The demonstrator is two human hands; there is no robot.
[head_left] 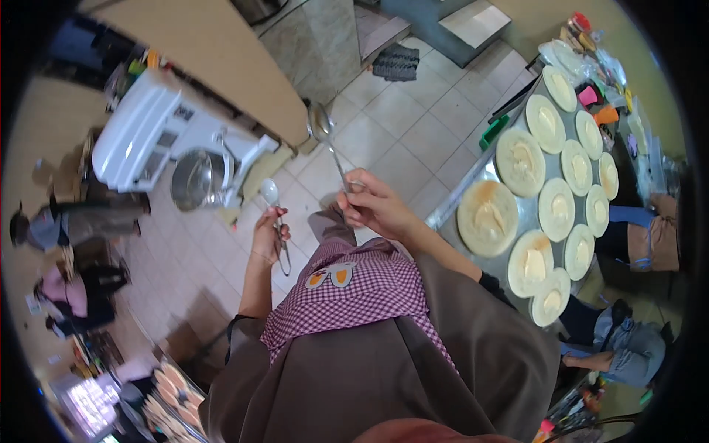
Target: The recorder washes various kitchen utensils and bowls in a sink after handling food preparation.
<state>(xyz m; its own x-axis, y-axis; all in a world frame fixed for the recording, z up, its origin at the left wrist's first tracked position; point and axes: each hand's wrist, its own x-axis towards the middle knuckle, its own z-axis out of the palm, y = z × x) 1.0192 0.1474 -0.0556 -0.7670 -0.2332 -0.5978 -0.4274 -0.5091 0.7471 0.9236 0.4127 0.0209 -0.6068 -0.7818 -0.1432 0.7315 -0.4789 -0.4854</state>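
Fingers wrapped, my left hand (pixel 266 235) holds a metal scoop (pixel 270 193) with a round, pale head and a looped double handle. The scoop's head points away from me. To its right, my right hand (pixel 371 202) is closed round a long-handled metal spoon (pixel 321 124), whose bowl points up and to the left. Both tools are held above the floor, apart from each other. On the metal table (pixel 476 172) to my right lie several round, flat pieces of dough (pixel 518 162), each with a pale, creamy topping in its middle.
A white stand mixer (pixel 144 140) with a metal bowl (pixel 198 179) stands on the left. A dark mat (pixel 396 62) lies on the tiled floor (pixel 388 114) ahead. Packages (pixel 569 55) and cups line the wall at right. People stand at left and beyond the table.
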